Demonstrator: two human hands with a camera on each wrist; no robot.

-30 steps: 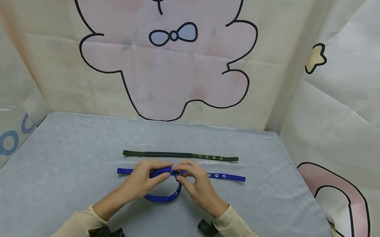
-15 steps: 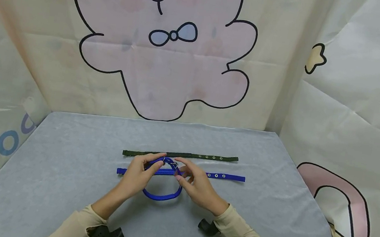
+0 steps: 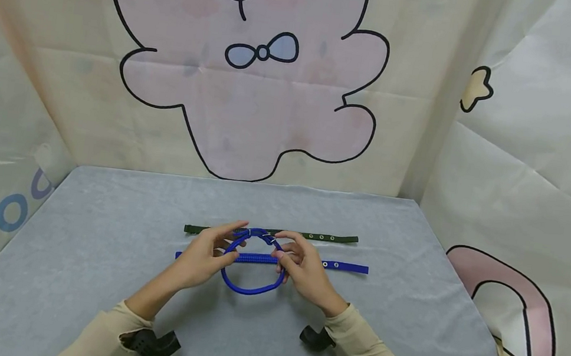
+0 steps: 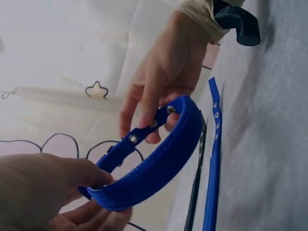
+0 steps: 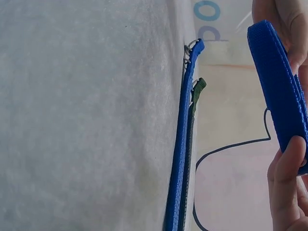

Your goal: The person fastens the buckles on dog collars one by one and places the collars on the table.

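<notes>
A blue pet collar, buckled into a round loop, is held up above the table between both hands. My left hand pinches its left side, thumb inside the loop near the buckle in the left wrist view. My right hand grips the opposite side, with the thumb against the eyelet strap. Metal eyelets and a smooth padded band show in the left wrist view. Behind the loop, a second blue collar lies flat on the table, partly covered by the hands. Farther back lies a dark green collar, also flat.
A grey cloth covers the table. Printed curtains stand at the back and both sides. Dark wrist devices hang from both sleeves, close over the cloth.
The hands have moved from the buckle out to the loop's two sides, and the collar has been lifted and spread rounder. The two flat collars stay where they were.
</notes>
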